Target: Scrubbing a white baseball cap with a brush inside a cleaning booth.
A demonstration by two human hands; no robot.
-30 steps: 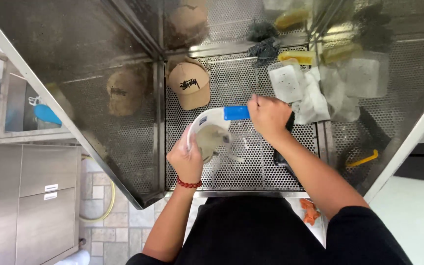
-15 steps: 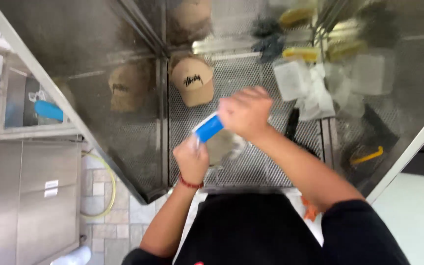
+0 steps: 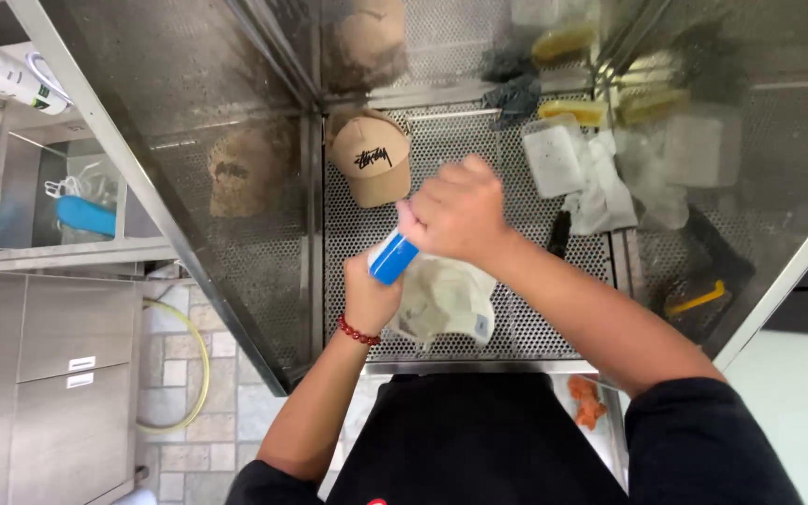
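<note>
The left hand (image 3: pixel 369 297) clasps a soft, light plastic bag (image 3: pixel 441 301); the right hand (image 3: pixel 455 210) clenches a stiff blue handle (image 3: pixel 393 258).

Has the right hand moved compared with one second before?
Yes. The right hand went left, closer to the tan cap, taking the blue tool toward the left hand.
</note>
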